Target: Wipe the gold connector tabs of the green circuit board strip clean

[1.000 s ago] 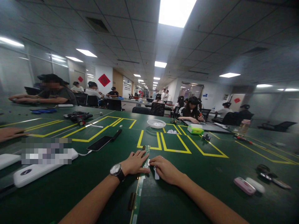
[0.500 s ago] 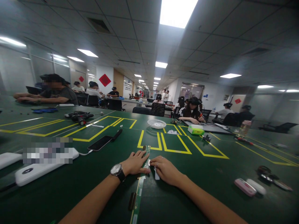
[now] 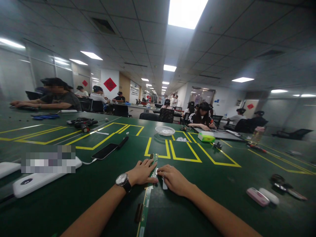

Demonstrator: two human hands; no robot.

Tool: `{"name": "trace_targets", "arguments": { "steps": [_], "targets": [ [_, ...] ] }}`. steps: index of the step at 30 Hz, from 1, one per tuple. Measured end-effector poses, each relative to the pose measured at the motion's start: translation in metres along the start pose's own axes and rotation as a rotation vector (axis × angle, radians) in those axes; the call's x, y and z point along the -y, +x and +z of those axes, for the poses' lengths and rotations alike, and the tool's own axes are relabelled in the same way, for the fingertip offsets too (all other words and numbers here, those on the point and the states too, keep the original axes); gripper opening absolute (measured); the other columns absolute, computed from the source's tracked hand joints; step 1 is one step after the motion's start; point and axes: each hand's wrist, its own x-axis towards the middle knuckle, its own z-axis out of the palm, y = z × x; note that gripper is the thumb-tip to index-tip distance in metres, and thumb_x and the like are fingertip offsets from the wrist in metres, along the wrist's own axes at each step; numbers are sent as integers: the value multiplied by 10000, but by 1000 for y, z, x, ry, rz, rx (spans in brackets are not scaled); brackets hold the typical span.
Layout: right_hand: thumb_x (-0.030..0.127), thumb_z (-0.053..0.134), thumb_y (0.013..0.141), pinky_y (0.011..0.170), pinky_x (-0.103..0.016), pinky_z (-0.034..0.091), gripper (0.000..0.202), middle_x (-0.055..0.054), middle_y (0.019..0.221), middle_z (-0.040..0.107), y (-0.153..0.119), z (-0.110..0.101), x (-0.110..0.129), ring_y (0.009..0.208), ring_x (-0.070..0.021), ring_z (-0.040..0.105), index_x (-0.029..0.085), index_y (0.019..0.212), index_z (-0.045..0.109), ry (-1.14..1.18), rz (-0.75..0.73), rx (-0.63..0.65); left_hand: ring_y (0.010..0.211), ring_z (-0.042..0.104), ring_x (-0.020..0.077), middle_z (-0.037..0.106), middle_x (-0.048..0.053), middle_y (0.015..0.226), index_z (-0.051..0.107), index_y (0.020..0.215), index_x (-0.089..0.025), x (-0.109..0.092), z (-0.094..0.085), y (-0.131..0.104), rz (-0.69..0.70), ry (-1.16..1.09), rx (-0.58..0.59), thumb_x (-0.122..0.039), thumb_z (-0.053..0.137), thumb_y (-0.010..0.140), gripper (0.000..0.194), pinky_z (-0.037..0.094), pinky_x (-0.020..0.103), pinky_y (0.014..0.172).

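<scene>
A long narrow green circuit board [image 3: 146, 204] runs away from me along the green table [image 3: 197, 204], with brown flex-like pieces [image 3: 139, 212] at its left edge. My left hand [image 3: 142, 171], a watch on its wrist, lies across the far part of the board with fingers stretched and thumb apart, touching it. On the right side of the board, my right hand [image 3: 174, 179] has its fingers bent together, tips at the board's edge. From under those fingers a small white flat piece [image 3: 164, 184] sticks out; its upper part is hidden.
Left are a phone [image 3: 105, 151] on a cable and a white power strip [image 3: 44, 179]. Ahead stand a white basket [image 3: 165, 130] and a green tissue pack [image 3: 206, 136]. A pink case [image 3: 258, 196] lies right. Yellow tape [image 3: 186, 160] marks the table. Other people sit beyond.
The whole view has shifted very slightly. Both hands keep their places on the circuit board, with no visible change in their fingers.
</scene>
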Motion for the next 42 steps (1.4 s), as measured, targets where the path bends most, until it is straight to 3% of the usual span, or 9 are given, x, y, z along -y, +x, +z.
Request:
{"name": "trace_targets", "arguments": {
  "steps": [14,22,27,42],
  "targets": [
    [69,440,852,976,-362,373,397,-76,1213,589,2,2,3,1114,-207,498,200,1183,614,37,10,-15,1380,147,373,168,180,1527,185,1482,-205,-4,5,2,-21,37,-6,-685,363,875,794,205,604,1027],
    [37,427,814,975,-328,417,435,-85,1146,630,1,9,-7,1072,-177,555,177,1181,612,186,79,-121,1382,144,368,173,183,1524,182,1482,-192,-4,5,1,-25,28,-15,-693,355,868,811,200,610,1024],
    [58,466,813,977,-347,403,343,-71,1109,651,0,11,-11,1056,-194,547,178,1050,683,91,114,-128,1385,132,368,163,180,1528,164,1486,-184,-3,5,2,-15,-1,-9,-708,335,866,830,192,616,1022],
    [97,445,885,977,-352,392,352,-104,1156,621,-1,11,-8,1080,-204,522,178,1169,636,27,36,-65,1388,130,367,161,213,1519,180,1477,-141,-8,8,2,-60,14,-23,-666,354,886,809,197,596,1033]
  ]
}}
